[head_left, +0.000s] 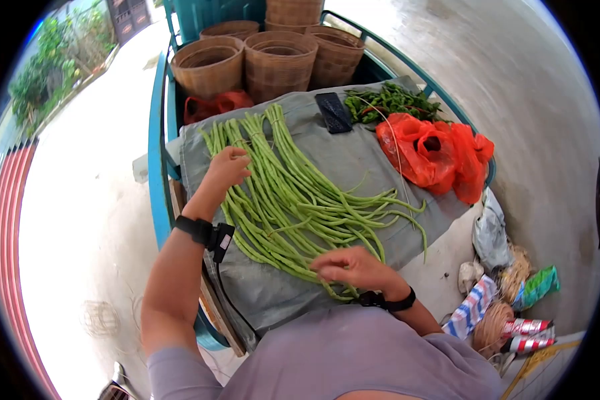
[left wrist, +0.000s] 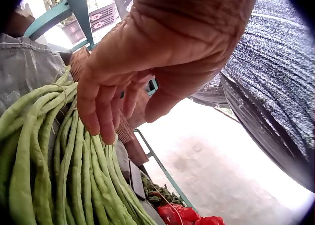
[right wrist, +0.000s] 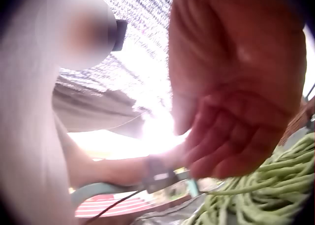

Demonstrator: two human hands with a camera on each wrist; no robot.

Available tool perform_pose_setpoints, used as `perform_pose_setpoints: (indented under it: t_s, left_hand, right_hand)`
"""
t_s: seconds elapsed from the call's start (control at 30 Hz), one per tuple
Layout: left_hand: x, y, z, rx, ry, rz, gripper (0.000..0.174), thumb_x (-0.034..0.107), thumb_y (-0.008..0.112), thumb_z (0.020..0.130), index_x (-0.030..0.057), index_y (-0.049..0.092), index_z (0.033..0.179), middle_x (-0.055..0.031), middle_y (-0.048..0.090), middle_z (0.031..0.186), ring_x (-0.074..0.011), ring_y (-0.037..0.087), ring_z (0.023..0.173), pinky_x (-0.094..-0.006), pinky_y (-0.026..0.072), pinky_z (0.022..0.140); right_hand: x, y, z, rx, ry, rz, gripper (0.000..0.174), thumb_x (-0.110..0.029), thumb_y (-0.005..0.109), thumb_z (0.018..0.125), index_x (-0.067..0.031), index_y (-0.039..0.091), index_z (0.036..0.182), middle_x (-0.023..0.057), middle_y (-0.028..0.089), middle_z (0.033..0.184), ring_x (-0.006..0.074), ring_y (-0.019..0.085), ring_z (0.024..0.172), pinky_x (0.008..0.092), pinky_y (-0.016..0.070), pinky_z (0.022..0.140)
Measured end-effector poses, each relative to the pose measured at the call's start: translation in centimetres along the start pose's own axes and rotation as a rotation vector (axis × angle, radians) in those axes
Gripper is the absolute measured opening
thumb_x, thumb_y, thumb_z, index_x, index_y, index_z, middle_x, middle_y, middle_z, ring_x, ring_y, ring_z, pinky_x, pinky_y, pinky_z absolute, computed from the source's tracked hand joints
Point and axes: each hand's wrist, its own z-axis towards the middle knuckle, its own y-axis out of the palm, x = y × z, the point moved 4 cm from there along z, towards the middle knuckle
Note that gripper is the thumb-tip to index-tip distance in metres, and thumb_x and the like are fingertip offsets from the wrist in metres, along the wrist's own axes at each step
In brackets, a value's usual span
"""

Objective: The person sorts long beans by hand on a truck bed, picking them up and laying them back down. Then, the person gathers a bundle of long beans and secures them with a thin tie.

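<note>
Long green yard-long beans (head_left: 283, 193) lie spread across a grey cloth on the cart. My left hand (head_left: 228, 168) hovers by their upper left ends. In the left wrist view its fingers (left wrist: 104, 109) hang loosely bent beside the beans (left wrist: 74, 161), holding nothing. A thin tie (left wrist: 63, 93) circles some stalks there. Over the lower edge of the beans is my right hand (head_left: 360, 267), its fingers relaxed and bent. The right wrist view shows its palm (right wrist: 236, 87) with nothing in it and the beans (right wrist: 266, 190) below.
Woven baskets (head_left: 280, 59) stand at the cart's front end. A black phone (head_left: 333, 112), green chilli peppers (head_left: 393, 100) and red plastic bags (head_left: 427, 153) lie on the cloth (head_left: 333, 150). Teal rails (head_left: 157, 153) edge the cart. Bags and twine (head_left: 495, 323) sit at lower right.
</note>
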Motion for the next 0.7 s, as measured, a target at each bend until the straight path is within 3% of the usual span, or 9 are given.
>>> perform_pose_setpoints:
  t_s: [0.07,0.17,0.27,0.37,0.47,0.63,0.67,0.7]
  left_hand:
    - [0.3,0.1,-0.3,-0.029,0.007,-0.013,0.04,0.026,0.056,0.091,0.0037,0.049,0.123,-0.0072,0.058,0.11,-0.0175,0.061,0.093,-0.0316,0.0472,0.078]
    - [1.4,1.0,-1.2,-0.055,0.003,-0.025,0.039,0.026,0.056,0.092,0.0046,0.049,0.123,-0.0067,0.059,0.112,-0.0177,0.061,0.095,-0.0318,0.0472,0.082]
    - [1.7,1.1,-1.2,-0.071,0.009,-0.04,0.038,0.024,0.056,0.092,0.006,0.048,0.124,-0.006,0.06,0.112,-0.0182,0.062,0.097,-0.0317,0.0478,0.083]
    - [2.0,0.9,-1.4,-0.114,0.089,-0.219,0.038,0.024,0.057,0.092,0.0055,0.048,0.124,-0.0067,0.06,0.114,-0.0185,0.062,0.098,-0.0316,0.0486,0.083]
    - [3.2,1.0,-2.3,-0.073,0.115,-0.324,0.037,0.02,0.056,0.093,0.002,0.046,0.124,-0.0093,0.06,0.113,-0.0197,0.062,0.097,-0.0327,0.0508,0.083]
    - [3.4,1.1,-3.4,-0.101,0.132,-0.45,0.034,0.014,0.053,0.093,0.0003,0.046,0.123,-0.0105,0.06,0.108,-0.0204,0.064,0.093,-0.0316,0.0531,0.078]
    - [3.2,0.9,-3.5,-0.032,0.093,-0.414,0.032,0.012,0.054,0.092,0.0017,0.047,0.122,-0.009,0.06,0.106,-0.0207,0.064,0.094,-0.0308,0.0531,0.077]
    - [2.7,0.5,-3.1,-0.083,0.28,-0.158,0.032,0.012,0.054,0.092,0.0025,0.048,0.122,-0.008,0.06,0.106,-0.0203,0.063,0.092,-0.0304,0.0528,0.076]
  right_hand:
    - [0.6,0.8,-2.1,-0.055,0.002,0.065,0.032,-0.02,0.058,0.09,-0.0048,0.06,0.118,0.0129,0.065,0.108,0.0258,0.062,0.098,0.0317,0.0479,0.084]
    - [0.1,1.3,-3.6,-0.071,0.009,-0.262,0.034,-0.024,0.056,0.091,-0.005,0.059,0.119,0.0145,0.064,0.109,0.0267,0.062,0.1,0.0341,0.0476,0.086]
    - [0.7,3.1,-3.6,-0.022,-0.135,-0.249,0.036,-0.028,0.055,0.091,-0.0058,0.058,0.12,0.0142,0.064,0.109,0.0272,0.061,0.101,0.0361,0.047,0.087]
    - [-0.3,4.2,-4.1,-0.215,0.032,-0.273,0.035,-0.027,0.054,0.092,-0.0071,0.058,0.12,0.0134,0.063,0.111,0.0274,0.061,0.101,0.0365,0.0466,0.087]
    - [0.1,3.9,-4.5,-0.226,-0.081,-0.208,0.034,-0.027,0.054,0.091,-0.0078,0.058,0.119,0.0128,0.063,0.11,0.0286,0.061,0.1,0.0369,0.0467,0.086]
    - [2.0,1.7,-4.5,-0.066,-0.148,-0.36,0.032,-0.027,0.055,0.09,-0.0074,0.059,0.115,0.0127,0.064,0.102,0.0305,0.061,0.096,0.0379,0.0472,0.082]
    - [2.1,1.5,-4.5,-0.055,-0.149,-0.36,0.031,-0.027,0.055,0.09,-0.0071,0.06,0.114,0.0124,0.065,0.101,0.0304,0.061,0.094,0.0381,0.0474,0.08]
    - [2.2,1.3,-4.4,-0.045,-0.151,-0.361,0.031,-0.026,0.055,0.09,-0.0068,0.06,0.114,0.0122,0.065,0.1,0.0304,0.062,0.093,0.0383,0.0477,0.079]
